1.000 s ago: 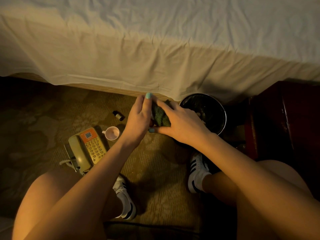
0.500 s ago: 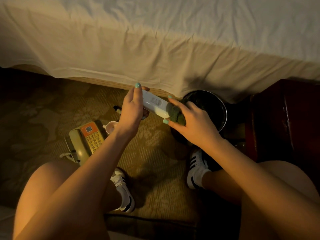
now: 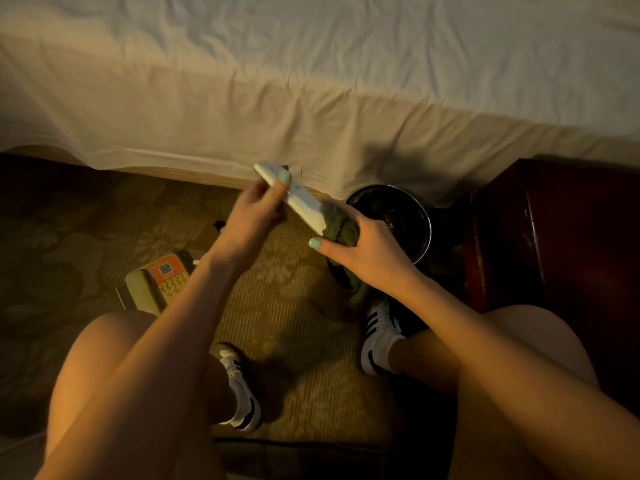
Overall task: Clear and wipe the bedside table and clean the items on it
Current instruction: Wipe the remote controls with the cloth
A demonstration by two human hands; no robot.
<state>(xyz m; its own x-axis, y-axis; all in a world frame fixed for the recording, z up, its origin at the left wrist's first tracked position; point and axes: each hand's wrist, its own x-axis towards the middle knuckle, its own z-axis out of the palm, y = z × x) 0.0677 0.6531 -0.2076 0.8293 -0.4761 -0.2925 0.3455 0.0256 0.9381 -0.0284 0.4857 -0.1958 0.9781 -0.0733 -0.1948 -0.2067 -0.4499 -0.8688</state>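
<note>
White remote (image 3: 298, 199): formerly hidden in the green cloth (image 3: 341, 225) between two touching hands, now bared along most of its length, left hand (image 3: 249, 220) pinching one end, right hand (image 3: 367, 251) gripping the cloth around the other, hands apart.

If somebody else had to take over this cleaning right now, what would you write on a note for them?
Left hand pinches the far end of the white remote control.
Right hand grips a dark green cloth wrapped round the remote's near end.
Telephone lies on the carpet; metal bowl stands beside the bedside table.
Done: telephone and remote are off the table; remote wipe under way.
Left: finish the remote, clean the telephone, wipe the table.
</note>
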